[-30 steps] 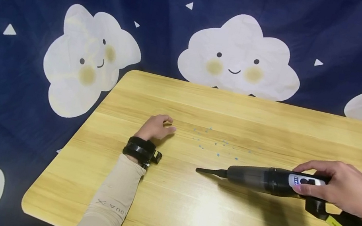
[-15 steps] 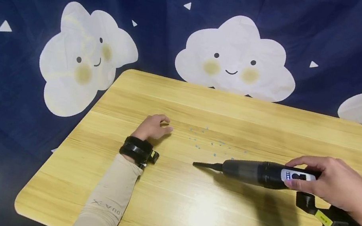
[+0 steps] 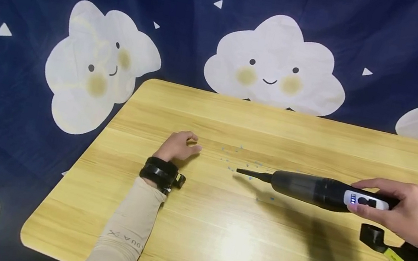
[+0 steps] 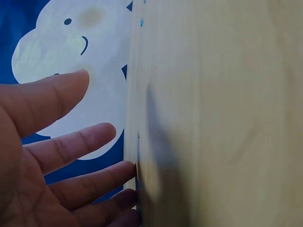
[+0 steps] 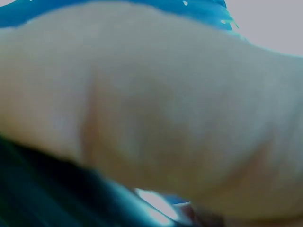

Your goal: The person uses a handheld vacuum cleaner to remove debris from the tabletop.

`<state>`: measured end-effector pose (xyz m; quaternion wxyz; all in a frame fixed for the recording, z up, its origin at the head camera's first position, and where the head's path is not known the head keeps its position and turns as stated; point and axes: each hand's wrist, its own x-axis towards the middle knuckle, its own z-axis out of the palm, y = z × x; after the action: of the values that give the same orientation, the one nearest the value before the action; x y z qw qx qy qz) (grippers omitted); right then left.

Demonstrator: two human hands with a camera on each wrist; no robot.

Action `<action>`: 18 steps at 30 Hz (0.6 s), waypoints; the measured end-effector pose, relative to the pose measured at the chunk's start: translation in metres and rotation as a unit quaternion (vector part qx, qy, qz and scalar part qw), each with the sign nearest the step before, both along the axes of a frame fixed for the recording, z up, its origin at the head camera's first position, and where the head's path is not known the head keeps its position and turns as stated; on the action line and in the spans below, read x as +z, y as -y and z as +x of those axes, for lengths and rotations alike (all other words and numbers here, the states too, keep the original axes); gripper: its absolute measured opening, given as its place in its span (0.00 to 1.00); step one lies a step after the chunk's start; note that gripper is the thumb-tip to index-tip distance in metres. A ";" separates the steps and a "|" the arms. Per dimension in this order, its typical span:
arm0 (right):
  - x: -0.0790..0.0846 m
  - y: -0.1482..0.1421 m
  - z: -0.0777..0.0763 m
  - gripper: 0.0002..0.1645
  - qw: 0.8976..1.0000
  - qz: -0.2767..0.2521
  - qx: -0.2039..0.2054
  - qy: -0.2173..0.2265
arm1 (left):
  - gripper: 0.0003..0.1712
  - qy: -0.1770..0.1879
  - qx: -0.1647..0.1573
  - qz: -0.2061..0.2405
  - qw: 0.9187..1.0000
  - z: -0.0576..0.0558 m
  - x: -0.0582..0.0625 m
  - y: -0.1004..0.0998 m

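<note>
My right hand [image 3: 412, 213] grips the handle of a black handheld vacuum cleaner [image 3: 299, 187], thumb beside the button on its pale panel. The vacuum's narrow nozzle points left, close over a scatter of small blue bits [image 3: 247, 166] on the wooden table [image 3: 190, 239]. Left of the bits, my left hand [image 3: 180, 146] rests at the tabletop on its side, fingers relaxed and holding nothing. In the left wrist view the thumb and fingers [image 4: 85, 142] are spread apart. Blurred skin of the right hand [image 5: 156, 104] fills most of the right wrist view.
A dark blue curtain [image 3: 190, 20] printed with smiling white clouds hangs right behind the table's back edge. Both forearms wear beige sleeves [image 3: 124, 227] and black wrist straps with cameras. The vacuum and right arm throw a shadow over the table's right part.
The vacuum first shifted slightly up and left, then its nozzle moved farther from me and a little right, up to the blue bits. My left hand stays in place.
</note>
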<state>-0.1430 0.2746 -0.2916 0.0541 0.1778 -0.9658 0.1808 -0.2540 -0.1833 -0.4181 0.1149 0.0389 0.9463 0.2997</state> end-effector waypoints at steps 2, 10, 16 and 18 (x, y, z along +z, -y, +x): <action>-0.001 -0.003 0.001 0.24 1.000 -0.003 -0.003 -0.012 | 0.26 -0.001 -0.001 -0.002 1.000 -0.001 -0.001 0.000; -0.001 -0.008 -0.002 0.27 0.999 0.026 -0.014 -0.038 | 0.26 -0.006 -0.007 -0.001 1.000 0.000 0.001 -0.003; -0.001 -0.014 -0.001 0.26 0.999 0.013 -0.029 -0.034 | 0.27 -0.002 -0.004 -0.012 1.000 0.001 0.001 -0.004; -0.001 -0.016 -0.002 0.26 0.999 0.014 -0.032 -0.028 | 0.27 0.001 -0.003 -0.011 1.000 0.001 0.002 -0.004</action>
<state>-0.1452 0.2907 -0.2924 0.0841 0.1521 -0.9716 0.1607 -0.2532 -0.1792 -0.4165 0.1168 0.0403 0.9493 0.2890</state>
